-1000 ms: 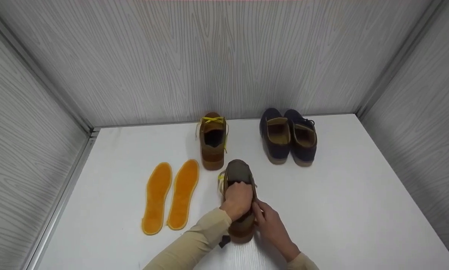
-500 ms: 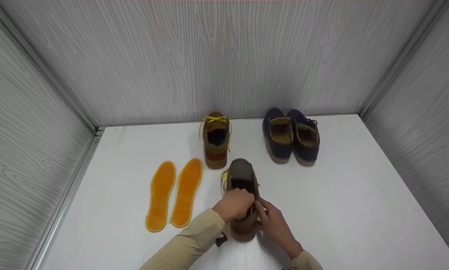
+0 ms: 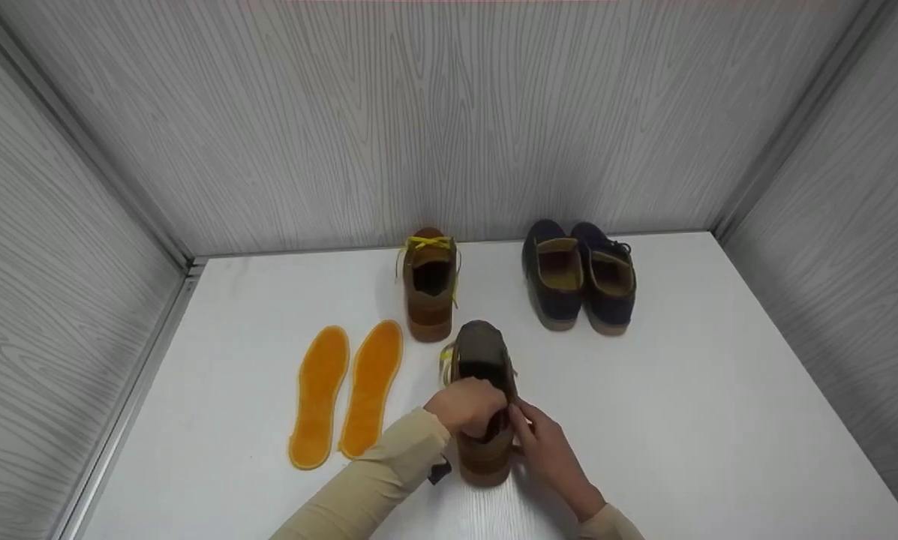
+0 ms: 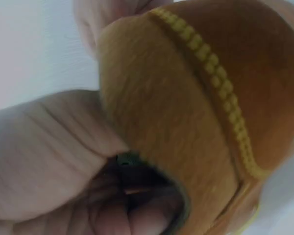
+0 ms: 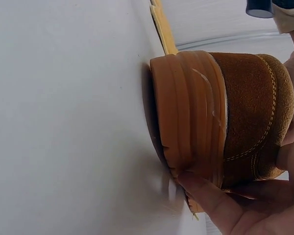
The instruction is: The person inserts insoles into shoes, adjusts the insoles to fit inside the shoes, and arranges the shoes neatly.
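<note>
The near brown shoe (image 3: 485,454) stands mid-table, toe far. The left hand (image 3: 467,405) reaches inside, its hold hidden; the right hand (image 3: 552,451) grips the right side. Work inside seems unfinished: two orange insoles (image 3: 319,397) lie loose, left.

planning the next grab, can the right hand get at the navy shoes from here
Probably yes: nothing shows in the way between the right hand and the navy shoes, but it must first release the brown shoe it holds.
</note>
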`<state>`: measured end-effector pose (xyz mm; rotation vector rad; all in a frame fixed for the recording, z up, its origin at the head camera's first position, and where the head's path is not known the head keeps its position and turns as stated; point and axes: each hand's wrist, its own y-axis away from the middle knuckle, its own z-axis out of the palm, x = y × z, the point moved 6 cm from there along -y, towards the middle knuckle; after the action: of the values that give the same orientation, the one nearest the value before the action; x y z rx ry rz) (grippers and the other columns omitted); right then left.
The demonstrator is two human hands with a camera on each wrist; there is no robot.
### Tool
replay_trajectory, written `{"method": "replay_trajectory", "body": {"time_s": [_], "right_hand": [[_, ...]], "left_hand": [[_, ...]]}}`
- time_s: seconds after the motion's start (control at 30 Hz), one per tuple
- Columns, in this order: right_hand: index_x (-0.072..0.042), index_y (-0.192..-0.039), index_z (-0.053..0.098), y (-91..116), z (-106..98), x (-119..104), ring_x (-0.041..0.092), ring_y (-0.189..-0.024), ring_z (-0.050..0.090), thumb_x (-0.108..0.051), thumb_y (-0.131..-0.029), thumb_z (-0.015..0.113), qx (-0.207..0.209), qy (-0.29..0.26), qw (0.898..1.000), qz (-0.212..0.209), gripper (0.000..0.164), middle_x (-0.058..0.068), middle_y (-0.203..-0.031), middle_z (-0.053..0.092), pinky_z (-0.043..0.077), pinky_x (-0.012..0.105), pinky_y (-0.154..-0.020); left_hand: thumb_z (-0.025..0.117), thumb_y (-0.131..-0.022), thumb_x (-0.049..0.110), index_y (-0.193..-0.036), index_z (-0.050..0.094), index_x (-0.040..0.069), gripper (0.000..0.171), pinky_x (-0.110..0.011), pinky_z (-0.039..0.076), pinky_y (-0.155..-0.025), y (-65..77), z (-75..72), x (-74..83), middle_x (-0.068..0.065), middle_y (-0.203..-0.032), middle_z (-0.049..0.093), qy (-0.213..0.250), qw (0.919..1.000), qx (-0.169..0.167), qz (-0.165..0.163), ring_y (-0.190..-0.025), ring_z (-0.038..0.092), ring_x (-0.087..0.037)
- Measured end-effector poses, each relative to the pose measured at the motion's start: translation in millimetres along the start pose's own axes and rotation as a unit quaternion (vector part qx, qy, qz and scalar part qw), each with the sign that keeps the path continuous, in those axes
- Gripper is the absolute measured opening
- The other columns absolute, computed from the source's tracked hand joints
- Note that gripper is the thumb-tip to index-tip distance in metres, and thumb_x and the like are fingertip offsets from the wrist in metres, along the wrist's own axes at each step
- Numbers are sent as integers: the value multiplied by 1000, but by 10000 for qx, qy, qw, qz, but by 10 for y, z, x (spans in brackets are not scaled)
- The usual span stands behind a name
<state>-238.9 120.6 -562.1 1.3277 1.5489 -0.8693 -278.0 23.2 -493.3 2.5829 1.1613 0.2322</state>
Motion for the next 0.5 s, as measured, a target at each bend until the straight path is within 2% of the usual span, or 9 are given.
{"method": "replay_trajectory", "body": {"time_s": [0.1,0.23,0.3,0.4,0.5], "right_hand": [[3,-141,40,-1,-11,-1,40,-120,50,-40,-102,38,41,70,10000,-10,58,25,-139,43,53,28,-76],[2,-141,41,-1,-15,0,38,-118,51,-41,-102,37,71,211,9997,-29,58,24,-139,44,52,28,-78],[3,-141,41,-2,-26,1,38,-118,52,-40,-102,37,99,233,9997,-58,57,25,-138,44,53,29,-77],[5,-140,41,-5,-56,8,41,-117,52,-38,-103,38,145,214,9996,-86,57,27,-138,43,53,31,-76],[5,-140,41,-1,-88,17,41,-118,51,-38,-103,38,189,285,9994,-95,57,27,-138,43,52,33,-80]], "left_hand": [[75,-78,14,-94,71,14,16,-34,52,-70,-16,11,20,-7,-94,66,-156,9999,-29,-40,-84,63,-20],[72,-82,19,-107,69,10,27,-38,54,-66,-47,78,42,-12,-102,62,-503,9980,264,-272,-90,62,-25],[71,-83,20,-110,68,8,30,-39,54,-65,-69,100,46,-12,-103,61,-588,9974,328,-266,-91,62,-26],[72,-81,18,-104,69,11,24,-36,53,-68,-98,84,42,-8,-99,64,-526,9986,82,-8,-87,62,-23],[74,-78,14,-92,70,14,14,-32,51,-68,-116,34,24,-3,-91,66,-300,9985,-408,192,-79,61,-18]]}}
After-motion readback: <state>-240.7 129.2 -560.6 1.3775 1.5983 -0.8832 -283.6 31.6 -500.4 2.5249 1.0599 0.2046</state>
